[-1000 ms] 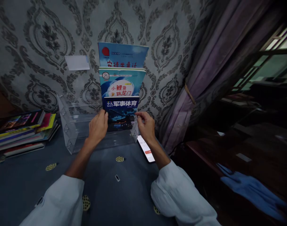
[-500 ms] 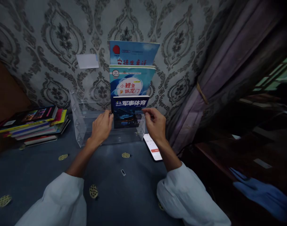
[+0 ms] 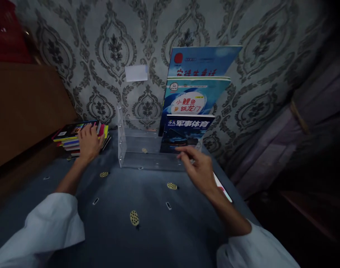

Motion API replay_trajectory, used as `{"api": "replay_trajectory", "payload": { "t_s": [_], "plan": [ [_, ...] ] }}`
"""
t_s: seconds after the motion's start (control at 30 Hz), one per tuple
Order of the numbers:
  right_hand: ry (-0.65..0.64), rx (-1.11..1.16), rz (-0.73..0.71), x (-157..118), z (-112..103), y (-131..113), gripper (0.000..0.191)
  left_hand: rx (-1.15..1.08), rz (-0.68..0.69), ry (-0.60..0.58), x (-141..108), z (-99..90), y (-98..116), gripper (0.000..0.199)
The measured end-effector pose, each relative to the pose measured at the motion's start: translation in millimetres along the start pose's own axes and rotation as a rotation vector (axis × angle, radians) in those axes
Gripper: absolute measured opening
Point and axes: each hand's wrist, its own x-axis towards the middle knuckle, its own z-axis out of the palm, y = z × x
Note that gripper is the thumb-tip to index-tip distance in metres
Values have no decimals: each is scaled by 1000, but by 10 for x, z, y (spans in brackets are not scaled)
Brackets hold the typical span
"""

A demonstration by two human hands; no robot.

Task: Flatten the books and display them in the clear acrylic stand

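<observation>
My left hand (image 3: 89, 142) lies over the stack of books (image 3: 75, 130) at the left, its fingers spread across the top covers. It hides part of the stack. In front of the dark blue book (image 3: 183, 136) hovers my right hand (image 3: 199, 166), fingers loosely bent and apart, with nothing in them. That book leans in the front tier of a clear acrylic rack (image 3: 139, 158). Behind it, a turquoise book (image 3: 214, 91) and a taller blue book (image 3: 203, 56) stand in steps, all at the rack's right end.
A lit phone (image 3: 222, 190) lies beside my right wrist, partly hidden. A brown box-like piece (image 3: 24, 111) stands at the left, and a tied curtain (image 3: 281, 141) hangs at the right. The patterned wall (image 3: 147, 22) rises behind the rack. A blue cloth (image 3: 116, 245) covers the table.
My left hand has left the dark blue book and gone left to the stack. My right hand has drawn down off that book's edge. The view has turned left.
</observation>
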Motion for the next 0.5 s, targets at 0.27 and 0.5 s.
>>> {"api": "replay_trajectory", "payload": {
  "t_s": [0.27, 0.5],
  "plan": [
    [-398, -15, -16, -804, 436, 42, 32, 130, -20, -309, 237, 8, -602, 79],
    [-443, 5, 19, -1211, 567, 260, 28, 200, 24, -303, 147, -120, -716, 49]
  ]
}}
